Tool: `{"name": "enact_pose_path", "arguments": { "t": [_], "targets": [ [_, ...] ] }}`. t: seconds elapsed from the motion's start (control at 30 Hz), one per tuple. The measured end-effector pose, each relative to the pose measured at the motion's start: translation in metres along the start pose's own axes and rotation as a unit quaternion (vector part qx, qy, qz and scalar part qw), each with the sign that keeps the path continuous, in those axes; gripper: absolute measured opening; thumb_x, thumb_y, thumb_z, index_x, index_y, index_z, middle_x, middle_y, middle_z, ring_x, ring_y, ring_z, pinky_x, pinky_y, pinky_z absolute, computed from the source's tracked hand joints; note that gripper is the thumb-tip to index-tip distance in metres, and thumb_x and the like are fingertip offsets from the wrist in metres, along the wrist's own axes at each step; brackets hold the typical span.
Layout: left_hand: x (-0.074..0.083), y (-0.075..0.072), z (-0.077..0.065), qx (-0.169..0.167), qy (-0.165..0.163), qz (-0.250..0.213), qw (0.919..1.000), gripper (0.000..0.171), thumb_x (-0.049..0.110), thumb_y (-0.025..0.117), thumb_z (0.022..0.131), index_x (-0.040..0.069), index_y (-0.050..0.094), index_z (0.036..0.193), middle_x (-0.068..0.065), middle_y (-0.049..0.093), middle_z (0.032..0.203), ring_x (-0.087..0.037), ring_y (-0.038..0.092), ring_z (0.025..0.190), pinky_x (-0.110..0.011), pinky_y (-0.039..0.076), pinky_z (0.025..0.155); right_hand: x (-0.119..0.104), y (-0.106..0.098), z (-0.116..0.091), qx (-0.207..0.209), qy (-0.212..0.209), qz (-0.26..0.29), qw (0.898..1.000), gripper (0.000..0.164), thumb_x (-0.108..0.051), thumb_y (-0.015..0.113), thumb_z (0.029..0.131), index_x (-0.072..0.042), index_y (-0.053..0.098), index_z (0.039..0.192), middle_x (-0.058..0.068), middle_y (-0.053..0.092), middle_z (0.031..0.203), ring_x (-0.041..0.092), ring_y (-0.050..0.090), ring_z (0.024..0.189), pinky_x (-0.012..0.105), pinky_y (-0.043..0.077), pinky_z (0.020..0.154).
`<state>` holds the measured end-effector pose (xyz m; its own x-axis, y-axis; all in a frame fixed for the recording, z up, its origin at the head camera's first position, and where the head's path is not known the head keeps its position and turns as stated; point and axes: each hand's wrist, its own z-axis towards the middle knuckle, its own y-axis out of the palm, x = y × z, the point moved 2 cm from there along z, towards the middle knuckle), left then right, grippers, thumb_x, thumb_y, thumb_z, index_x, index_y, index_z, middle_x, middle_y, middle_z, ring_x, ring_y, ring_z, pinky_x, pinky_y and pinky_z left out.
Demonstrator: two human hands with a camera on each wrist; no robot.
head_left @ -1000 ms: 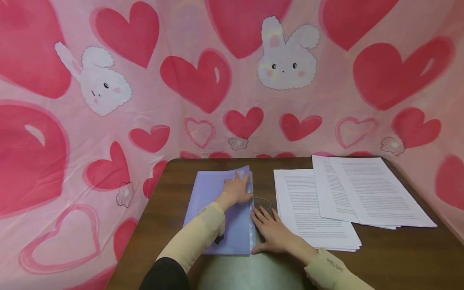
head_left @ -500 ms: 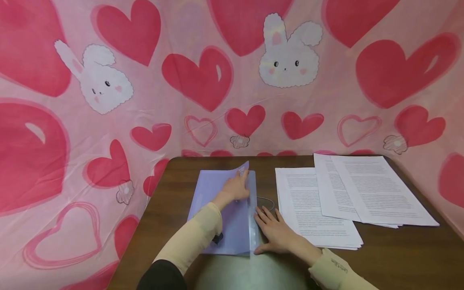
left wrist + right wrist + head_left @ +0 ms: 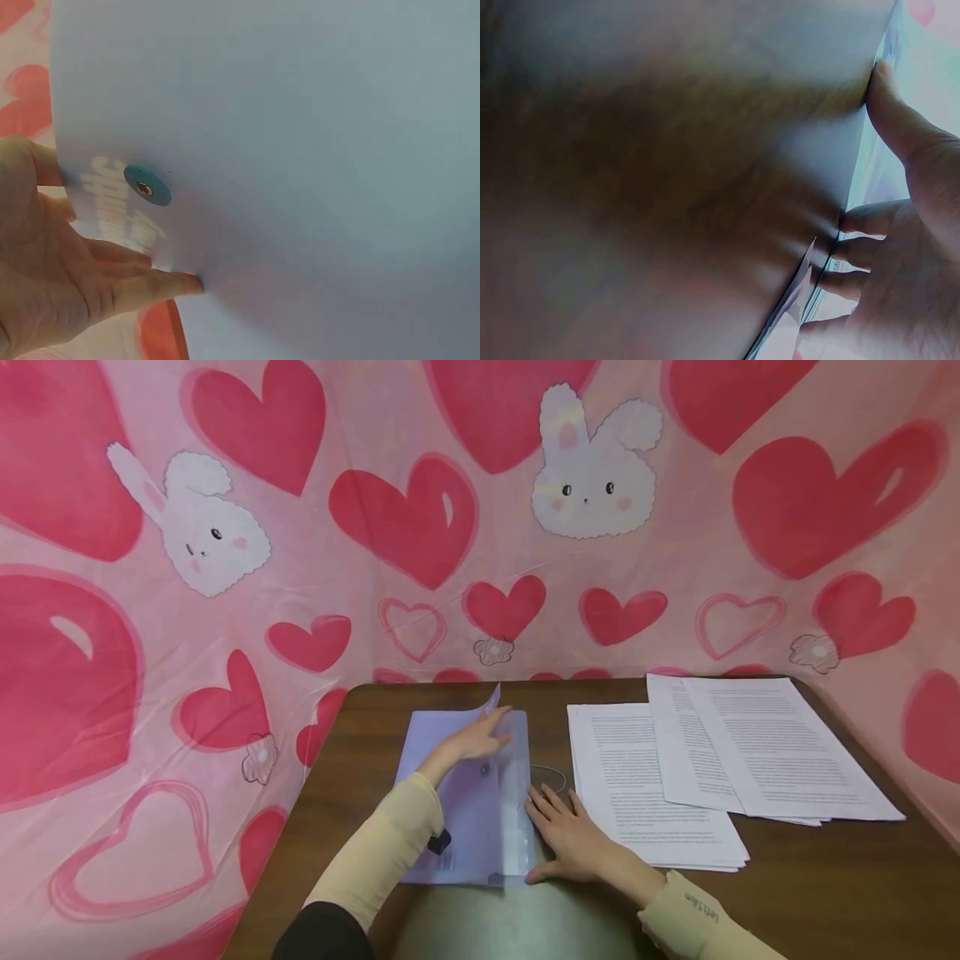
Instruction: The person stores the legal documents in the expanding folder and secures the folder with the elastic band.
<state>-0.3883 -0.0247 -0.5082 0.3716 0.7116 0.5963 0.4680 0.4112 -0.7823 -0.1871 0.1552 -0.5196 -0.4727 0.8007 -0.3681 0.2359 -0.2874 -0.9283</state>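
Observation:
A translucent purple document folder lies in front of me, its cover raised along the right side and its top right corner bent upward. My left hand reaches across the cover and grips its free edge near that corner. In the left wrist view, a round turquoise snap button shows on the cover beside the fingers. My right hand lies with spread, straight fingers along the folder's right edge, fingertips and thumb touching it. Between the cover and that edge, a pale inner strip is exposed.
Two overlapping stacks of printed sheets, a nearer stack and a farther stack, lie on the brown wooden table to the right. A thin cord loop sits beside the folder. A pink heart-patterned cloth hangs behind.
My left hand has drawn the cover's edge leftward and upward, baring a wider strip of the folder's inside. The right hand stays at the folder's right edge.

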Motion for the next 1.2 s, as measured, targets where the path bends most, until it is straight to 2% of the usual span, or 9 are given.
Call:
{"name": "enact_pose_path", "arguments": {
  "t": [0.07,0.17,0.3,0.43,0.57,0.7,0.83,1.07,1.2],
  "targets": [
    [-0.001,-0.001,-0.002,0.007,0.007,0.006,0.9999,0.07,0.033,0.054,0.113,0.019,0.026,0.176,-0.03,0.03,0.177,-0.055,0.026,0.164,-0.069,0.028,0.133,0.0,0.001,0.0,0.001,-0.001,0.002,1.0,0.117,-0.063,0.089,0.082,0.011,0.044,0.161,0.031,0.033,0.176,0.054,0.031,0.163,0.084,0.023,0.125],
    [-0.033,0.012,0.026,0.019,0.016,0.02,0.9995,0.071,0.032,0.054,0.112,0.024,0.026,0.176,-0.025,0.035,0.177,-0.052,0.036,0.161,-0.068,0.033,0.131,0.0,0.002,0.001,-0.002,0.0,0.008,1.0,0.117,-0.062,0.089,0.083,0.01,0.043,0.162,0.031,0.032,0.176,0.054,0.03,0.164,0.084,0.022,0.126],
    [-0.058,0.019,0.044,0.036,0.01,0.023,0.999,0.079,0.02,0.054,0.102,0.025,0.026,0.176,-0.015,0.042,0.176,-0.039,0.058,0.147,-0.058,0.046,0.124,-0.001,0.003,0.001,-0.005,0.0,0.011,1.0,0.116,-0.061,0.089,0.084,0.01,0.042,0.163,0.031,0.03,0.177,0.053,0.028,0.165,0.084,0.021,0.126],
    [-0.073,0.018,0.05,0.051,-0.016,0.014,0.9985,0.088,0.014,0.051,0.093,0.025,0.026,0.176,-0.013,0.049,0.172,-0.032,0.069,0.111,-0.049,0.059,0.099,-0.002,0.002,0.001,-0.008,-0.003,0.007,1.0,0.115,-0.06,0.089,0.084,0.01,0.042,0.163,0.031,0.03,0.177,0.053,0.028,0.165,0.083,0.022,0.126],
    [-0.081,0.012,0.053,0.067,-0.044,-0.004,0.9968,0.091,0.014,0.048,0.092,0.028,0.022,0.177,-0.015,0.06,0.162,-0.028,0.069,0.082,-0.042,0.061,0.073,-0.003,0.002,0.0,-0.011,0.001,0.009,1.0,0.115,-0.06,0.089,0.084,0.01,0.042,0.163,0.03,0.03,0.177,0.052,0.028,0.165,0.083,0.022,0.127],
    [-0.085,0.006,0.052,0.089,-0.065,-0.017,0.9938,0.094,0.014,0.046,0.09,0.034,0.018,0.178,-0.015,0.067,0.154,-0.021,0.071,0.069,-0.038,0.06,0.057,-0.003,0.001,-0.001,-0.012,0.004,0.009,1.0,0.116,-0.061,0.088,0.085,0.01,0.041,0.164,0.03,0.03,0.177,0.052,0.028,0.165,0.083,0.021,0.127],
    [-0.083,-0.001,0.045,0.101,-0.069,-0.047,0.9914,0.093,0.013,0.045,0.092,0.035,0.018,0.178,-0.019,0.06,0.161,-0.022,0.074,0.066,-0.039,0.063,0.052,-0.002,0.0,-0.003,-0.01,0.004,0.007,1.0,0.116,-0.061,0.088,0.085,0.01,0.041,0.163,0.03,0.03,0.177,0.052,0.028,0.165,0.083,0.022,0.126],
    [-0.043,-0.021,0.004,0.108,-0.038,-0.059,0.9917,0.087,0.006,0.04,0.094,0.019,0.02,0.178,-0.027,0.046,0.17,-0.025,0.07,0.07,-0.04,0.065,0.056,-0.001,-0.001,-0.004,-0.007,-0.001,0.009,1.0,0.116,-0.061,0.087,0.085,0.011,0.04,0.163,0.031,0.029,0.177,0.053,0.027,0.165,0.085,0.021,0.126],
    [-0.037,-0.03,-0.008,0.118,-0.013,-0.057,0.9913,0.088,0.008,0.042,0.092,0.018,0.022,0.177,-0.028,0.056,0.16,-0.024,0.068,0.064,-0.041,0.062,0.056,-0.001,-0.002,-0.004,-0.006,-0.001,0.014,1.0,0.115,-0.061,0.088,0.086,0.011,0.04,0.164,0.03,0.029,0.178,0.053,0.027,0.165,0.085,0.021,0.125]
  ]
}}
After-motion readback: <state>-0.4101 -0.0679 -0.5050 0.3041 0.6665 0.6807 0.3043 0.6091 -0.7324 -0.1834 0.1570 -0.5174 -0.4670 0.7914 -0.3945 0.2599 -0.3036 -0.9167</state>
